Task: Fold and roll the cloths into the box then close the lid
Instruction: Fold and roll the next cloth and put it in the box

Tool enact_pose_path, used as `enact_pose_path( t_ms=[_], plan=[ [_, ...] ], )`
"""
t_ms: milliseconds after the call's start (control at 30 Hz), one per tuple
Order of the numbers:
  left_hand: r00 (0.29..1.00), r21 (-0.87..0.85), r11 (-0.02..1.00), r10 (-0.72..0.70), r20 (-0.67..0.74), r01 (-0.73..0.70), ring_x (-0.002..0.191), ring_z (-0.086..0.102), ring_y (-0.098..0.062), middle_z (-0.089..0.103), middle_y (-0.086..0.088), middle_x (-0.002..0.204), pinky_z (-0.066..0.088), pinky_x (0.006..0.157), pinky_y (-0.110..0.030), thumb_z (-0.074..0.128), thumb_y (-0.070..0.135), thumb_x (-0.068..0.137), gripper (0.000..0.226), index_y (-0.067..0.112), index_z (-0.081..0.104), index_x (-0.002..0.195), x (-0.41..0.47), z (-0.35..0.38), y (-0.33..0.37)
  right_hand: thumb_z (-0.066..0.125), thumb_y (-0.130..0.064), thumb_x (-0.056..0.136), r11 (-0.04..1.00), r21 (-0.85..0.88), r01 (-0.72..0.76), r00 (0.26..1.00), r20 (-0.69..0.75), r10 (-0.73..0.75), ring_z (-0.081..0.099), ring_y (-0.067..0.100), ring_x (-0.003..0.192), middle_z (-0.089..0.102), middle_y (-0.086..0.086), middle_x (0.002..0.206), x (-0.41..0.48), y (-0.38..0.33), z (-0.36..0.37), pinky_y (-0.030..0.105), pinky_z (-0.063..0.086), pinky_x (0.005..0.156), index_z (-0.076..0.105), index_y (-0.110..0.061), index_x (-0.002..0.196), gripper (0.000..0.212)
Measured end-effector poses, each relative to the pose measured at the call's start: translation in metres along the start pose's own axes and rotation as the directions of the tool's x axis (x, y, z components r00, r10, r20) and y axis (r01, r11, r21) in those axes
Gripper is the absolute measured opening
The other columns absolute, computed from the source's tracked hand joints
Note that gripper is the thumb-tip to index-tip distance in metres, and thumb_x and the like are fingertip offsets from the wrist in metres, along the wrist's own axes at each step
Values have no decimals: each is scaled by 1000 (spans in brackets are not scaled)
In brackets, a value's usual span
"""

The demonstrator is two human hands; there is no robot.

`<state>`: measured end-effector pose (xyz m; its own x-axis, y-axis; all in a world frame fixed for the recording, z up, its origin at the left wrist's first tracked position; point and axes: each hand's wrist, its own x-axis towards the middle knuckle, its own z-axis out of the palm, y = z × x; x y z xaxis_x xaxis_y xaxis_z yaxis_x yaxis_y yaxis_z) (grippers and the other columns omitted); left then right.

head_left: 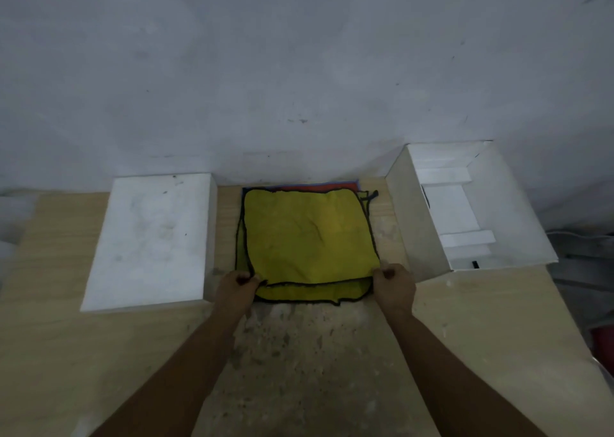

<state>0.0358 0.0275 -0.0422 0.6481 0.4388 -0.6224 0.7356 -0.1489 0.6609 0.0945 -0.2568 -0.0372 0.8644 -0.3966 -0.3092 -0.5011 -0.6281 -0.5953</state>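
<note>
A yellow cloth [309, 237] with black trim lies flat on top of a pile in the middle of the table. Another yellow cloth [312, 292] peeks out beneath it at the near edge, and a red cloth [315, 187] and a bluish edge show at the far side. My left hand [237, 287] pinches the top cloth's near left corner. My right hand [393, 285] pinches its near right corner. An open white box [505, 204] stands to the right, holding white inserts. A white lid [153, 240] lies flat on the left.
The wooden table [481, 320] has a worn, speckled patch in front of the pile. A grey wall rises right behind the table. Dark clutter sits past the table's right edge.
</note>
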Motion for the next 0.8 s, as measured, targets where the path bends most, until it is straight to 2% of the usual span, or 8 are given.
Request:
enact_pose_path(
  t_ms=[67, 167, 267, 333, 433, 567, 667, 800],
  plan=[
    [1000, -43, 999, 17, 5, -16, 92, 65, -34, 66, -13, 90, 52, 80, -41, 62, 28, 91, 23, 5, 64, 95, -3, -2, 1, 56, -19, 90, 997, 74, -34, 999, 23, 32, 61, 38, 91, 62, 16, 88, 1, -3, -4, 33, 42, 71, 64, -2, 99, 20],
    [1000, -150, 988, 30, 1, -29, 95, 64, -34, 63, -18, 102, 55, 81, -42, 54, 20, 96, 29, -4, 54, 112, -17, -6, 5, 59, -11, 85, 940, 333, -76, 994, 103, 44, 63, 35, 83, 65, 15, 92, -5, -8, -15, 42, 50, 70, 59, -19, 87, 9],
    [992, -119, 985, 119, -51, -124, 86, 63, -23, 63, -13, 100, 53, 66, -25, 54, 18, 96, 23, -1, 52, 109, -35, -13, 5, 57, -3, 86, 792, 564, -235, 960, 261, 99, 55, 26, 68, 61, 12, 85, -17, -13, -33, 36, 46, 58, 58, -15, 88, 12],
    [980, -100, 977, 176, -96, -186, 79, 58, -13, 58, -5, 97, 52, 67, -24, 53, 16, 96, 17, 6, 49, 109, -51, -17, 4, 56, -3, 87, 760, 582, -290, 933, 349, 89, 50, 19, 63, 60, 8, 78, -24, -10, -44, 30, 40, 52, 63, -11, 89, 10],
    [980, -91, 978, 181, -89, -189, 91, 63, -28, 60, -10, 108, 54, 81, -43, 56, 18, 95, 29, 7, 48, 121, -67, -21, -12, 54, -2, 90, 728, 581, -363, 896, 433, 100, 52, 20, 69, 61, 9, 83, -38, 6, -53, 28, 39, 54, 66, -9, 91, 14],
    [983, 2, 988, 155, -100, -155, 88, 65, -29, 65, -10, 100, 53, 77, -39, 69, 24, 86, 30, 9, 58, 110, -83, -21, -29, 53, 0, 91, 698, 565, -440, 861, 485, 150, 51, 24, 71, 58, 15, 88, -52, 29, -56, 30, 45, 55, 66, -3, 96, 15],
    [953, 264, 947, 238, -187, -185, 97, 65, -33, 71, -16, 100, 47, 82, -36, 65, 23, 88, 23, 4, 69, 100, -89, -21, -38, 51, 1, 91, 677, 560, -477, 843, 510, 172, 52, 22, 69, 58, 12, 85, -63, 36, -60, 28, 47, 53, 65, -1, 102, 17],
    [911, 352, 899, 349, -221, -259, 86, 67, -39, 72, -23, 89, 50, 73, -38, 59, 17, 92, 23, -1, 74, 92, -94, -18, -41, 50, 3, 91, 648, 589, -483, 838, 525, 148, 53, 22, 69, 59, 13, 86, -74, 37, -61, 29, 47, 54, 63, 1, 103, 17]
  ],
)
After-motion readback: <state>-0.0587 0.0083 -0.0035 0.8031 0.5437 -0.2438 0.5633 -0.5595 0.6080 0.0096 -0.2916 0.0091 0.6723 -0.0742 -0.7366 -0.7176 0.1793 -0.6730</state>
